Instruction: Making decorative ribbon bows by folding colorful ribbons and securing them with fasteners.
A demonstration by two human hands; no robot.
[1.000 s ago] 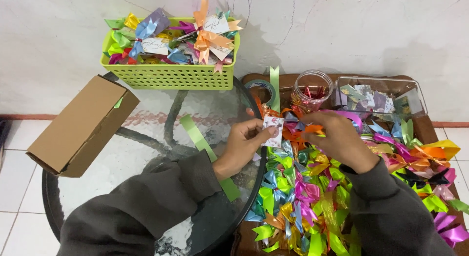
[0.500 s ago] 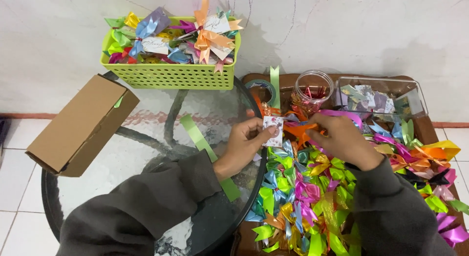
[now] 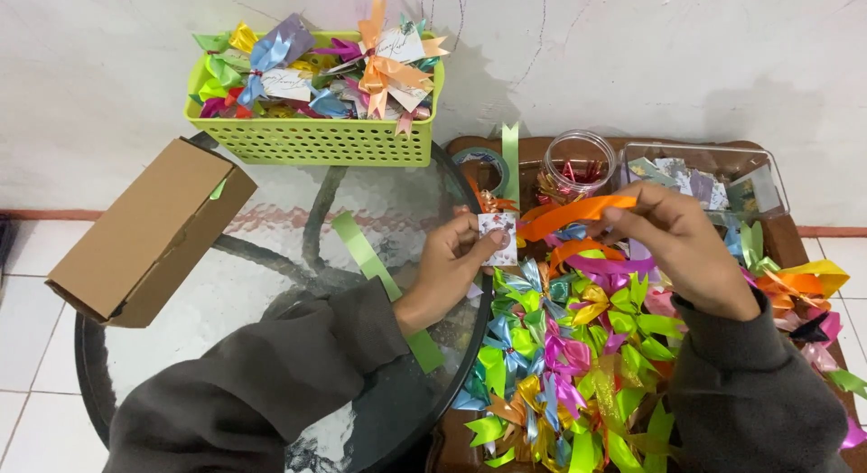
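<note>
My left hand (image 3: 450,263) pinches a small white printed card (image 3: 499,236) at the edge of the round glass table (image 3: 271,283). My right hand (image 3: 679,247) grips an orange ribbon bow (image 3: 571,217), whose strip stretches left towards the card. Both hands hover over a heap of coloured ribbon bows (image 3: 578,355) on a brown tray (image 3: 798,246). Dark grey sleeves cover both forearms.
A lime green basket (image 3: 316,140) full of finished bows with cards stands at the back of the table. A brown cardboard box (image 3: 149,234) lies at the left. A green ribbon strip (image 3: 370,261), a tape roll (image 3: 483,166), a glass jar (image 3: 578,161) and a clear container of cards (image 3: 704,179) are near.
My right hand has lifted the orange ribbon bow up and to the right, away from the card. My left hand stays in place with the card.
</note>
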